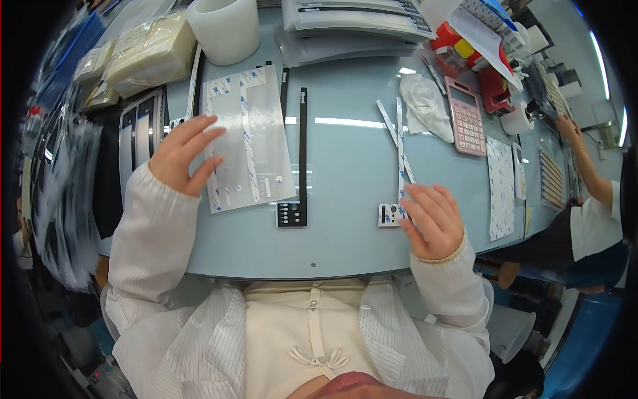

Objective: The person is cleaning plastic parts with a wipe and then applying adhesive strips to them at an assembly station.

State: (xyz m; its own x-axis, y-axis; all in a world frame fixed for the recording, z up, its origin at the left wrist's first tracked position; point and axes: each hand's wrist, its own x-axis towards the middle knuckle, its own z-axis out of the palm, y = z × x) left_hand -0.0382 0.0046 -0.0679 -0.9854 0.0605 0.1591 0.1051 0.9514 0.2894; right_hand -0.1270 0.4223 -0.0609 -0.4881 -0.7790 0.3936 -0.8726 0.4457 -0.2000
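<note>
My left hand (181,154), fingers apart and holding nothing, hovers at the left edge of a translucent sheet (229,143) carrying white strips with blue print. Right of that sheet lies a long, narrow black L-shaped panel (303,146), its wide end with small cut-outs toward me. Another L-shaped piece (389,215) lies farther right, its white, blue-marked backing up. A loose white strip (385,120) crosses its long arm. My right hand (435,219) is beside this piece's wide end, fingers stretched and parted; whether the fingertips touch it I cannot tell.
At the back stand a white roll (224,30) and a stack of plastic-sleeved panels (359,20). Wrapped bundles (153,53) sit back left. A crumpled white wad (425,103), a pink calculator (466,120) and a backing sheet (500,189) lie right. Another person's arm (588,159) shows far right.
</note>
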